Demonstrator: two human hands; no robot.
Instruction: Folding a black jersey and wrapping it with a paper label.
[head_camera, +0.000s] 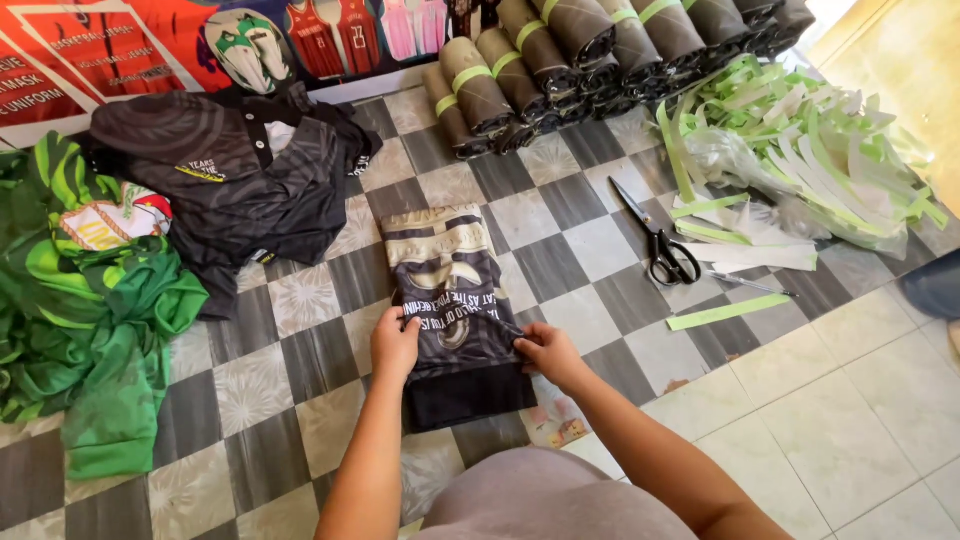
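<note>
Gripping the folded dark jersey (452, 300) are left hand (395, 343) and right hand (548, 350).

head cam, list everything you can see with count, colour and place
folded shirt: one, dark grey and beige, floor centre, under both hands
dark shirts: a pile, black and grey, upper left
green shirts: a pile, green, far left
rolled shirts: a stacked row, too many to count, grey-brown with green bands, top centre
scissors: one, black handles, right of the folded shirt
paper strips: a heap, green and white, upper right
loose strip: one, green, below the scissors
banner: one, red, top left
floor: checkered grey tiles, plain beige at right
left hand: on the folded shirt's left edge
right hand: pinching its right edge
</note>
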